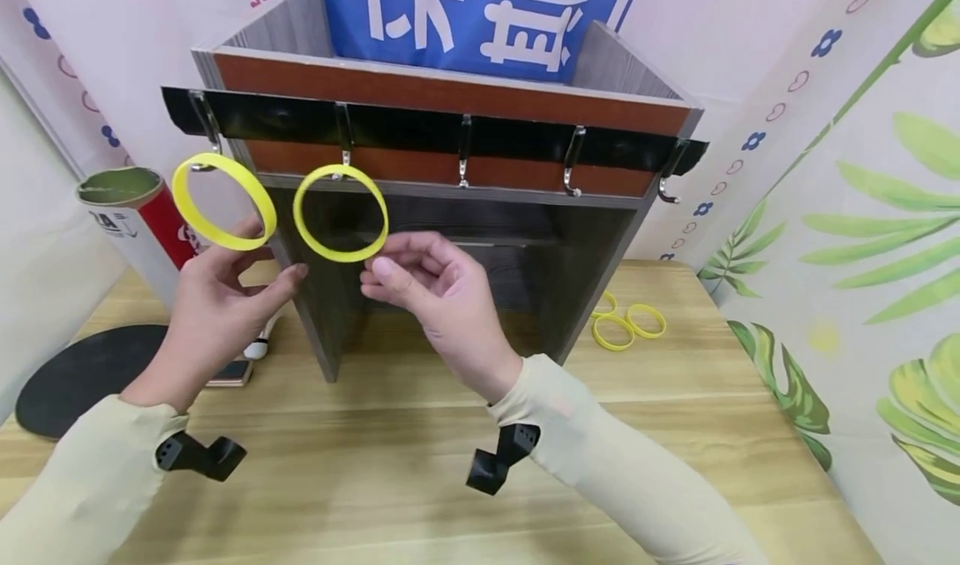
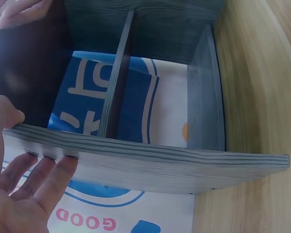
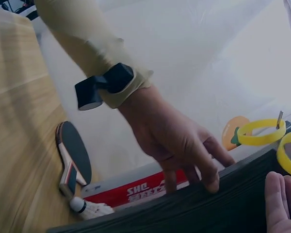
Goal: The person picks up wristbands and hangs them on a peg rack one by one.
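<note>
My right hand [image 1: 450, 290] pinches the lower right edge of a yellow ring [image 1: 339, 257] between thumb and fingers. The top of that ring is at the second hook [image 1: 344, 127] from the left on a black hook strip [image 1: 405, 130]. Another yellow ring [image 1: 182, 197] hangs from the leftmost hook. The strip runs across the front of a grey wooden shelf unit [image 1: 315, 323]. My left hand [image 1: 213, 311] grips the unit's left side panel [image 2: 184, 158], with the thumb inside and several fingers outside in the left wrist view. The other hooks carry nothing.
Several yellow rings [image 1: 612, 332] lie on the wooden table [image 1: 420, 465] right of the unit. To the left stand a red and white tube [image 1: 142, 232], a shuttlecock [image 3: 89, 208] and a dark table tennis bat [image 3: 75, 150]. A blue banner [image 1: 465, 15] hangs behind.
</note>
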`<state>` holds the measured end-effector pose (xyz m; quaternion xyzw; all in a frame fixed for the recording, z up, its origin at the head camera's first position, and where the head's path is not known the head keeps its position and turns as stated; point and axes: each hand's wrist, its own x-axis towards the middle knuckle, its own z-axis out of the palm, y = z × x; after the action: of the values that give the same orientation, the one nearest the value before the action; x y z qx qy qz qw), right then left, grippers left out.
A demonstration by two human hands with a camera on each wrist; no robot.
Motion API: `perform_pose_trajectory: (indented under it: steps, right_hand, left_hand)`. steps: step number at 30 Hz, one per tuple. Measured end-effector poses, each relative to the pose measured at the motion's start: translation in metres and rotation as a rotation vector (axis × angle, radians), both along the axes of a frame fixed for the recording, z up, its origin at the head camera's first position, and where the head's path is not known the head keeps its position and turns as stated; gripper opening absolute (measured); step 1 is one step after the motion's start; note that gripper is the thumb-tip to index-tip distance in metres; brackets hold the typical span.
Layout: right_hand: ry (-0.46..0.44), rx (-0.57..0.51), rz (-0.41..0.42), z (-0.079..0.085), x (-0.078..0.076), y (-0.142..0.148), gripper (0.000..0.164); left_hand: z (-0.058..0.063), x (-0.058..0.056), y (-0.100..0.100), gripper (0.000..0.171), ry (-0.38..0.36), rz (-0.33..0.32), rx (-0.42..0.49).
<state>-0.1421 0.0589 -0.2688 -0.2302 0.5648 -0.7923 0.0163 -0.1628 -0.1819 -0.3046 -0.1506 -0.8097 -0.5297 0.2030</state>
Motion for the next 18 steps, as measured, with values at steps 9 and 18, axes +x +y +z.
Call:
perform_pose_trajectory:
  steps: [9,18]
  right_hand:
    - [0.009,0.158,0.001,-0.024,0.011,0.038,0.023]
    - [0.192,0.319,-0.027,-0.034,0.035,0.083,0.019]
  left_hand:
    - [-0.003,-0.004,0.006,0.056,-0.024,0.02,0.02]
    - [-0.003,-0.002,0.001,0.058,-0.041,0.018,0.02]
